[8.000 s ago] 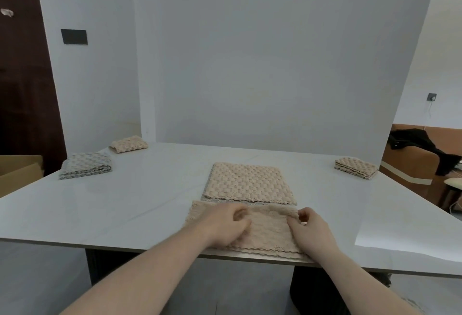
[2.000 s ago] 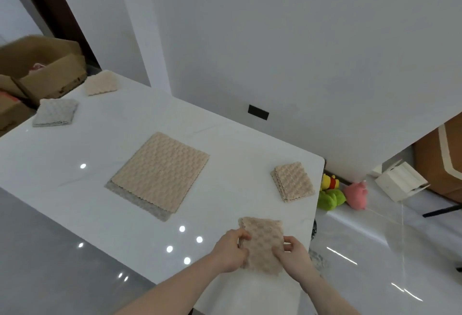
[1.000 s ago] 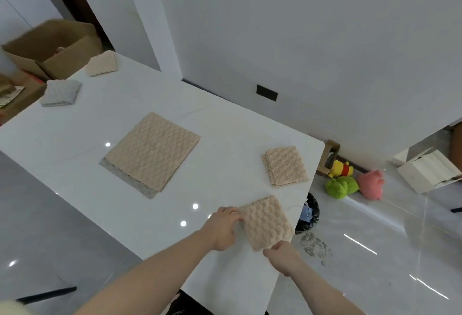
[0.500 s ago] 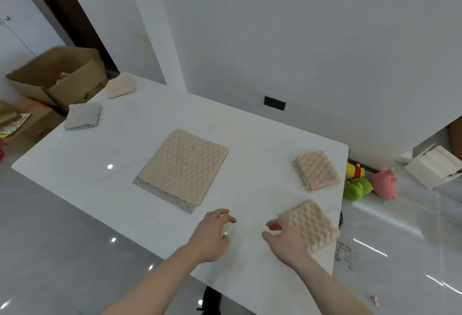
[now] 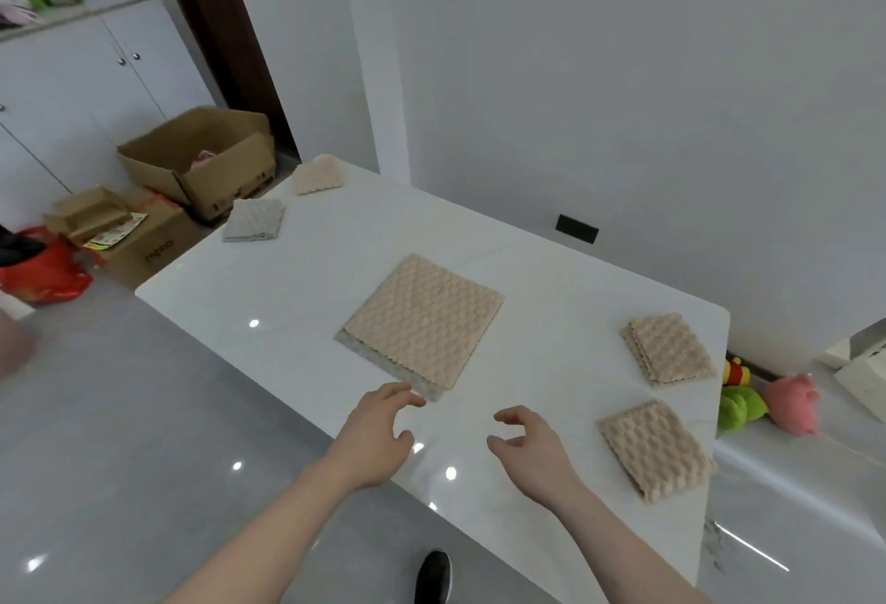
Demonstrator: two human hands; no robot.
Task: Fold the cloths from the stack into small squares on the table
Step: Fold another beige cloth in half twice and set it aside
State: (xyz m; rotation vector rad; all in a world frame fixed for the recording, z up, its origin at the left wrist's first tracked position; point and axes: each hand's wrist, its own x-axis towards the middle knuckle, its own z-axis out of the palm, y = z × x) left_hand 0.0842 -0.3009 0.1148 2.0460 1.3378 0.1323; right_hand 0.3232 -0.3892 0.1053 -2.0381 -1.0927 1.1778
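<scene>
Stack: beige waffle cloth (image 5: pixel 424 318) flat on a grey one, mid table (image 5: pixel 297 277), waiting to be folded
Left hand (image 5: pixel 376 431): empty, fingers spread, nearly at the stack's near corner (likely reaching for it)
Right hand (image 5: pixel 532 447): empty, loosely curled
Folded squares: two right (image 5: pixel 654 447) (image 5: pixel 669 349), set clear
Cardboard box (image 5: pixel 201 157): open, contents unclear

white walls (image 5: pixel 623 76), glossy grey floor (image 5: pixel 120 459), cardboard boxes (image 5: pixel 201 162)

Beige bubble-textured cloth stack (image 5: pixel 424 318), white table (image 5: pixel 287 277).
</scene>
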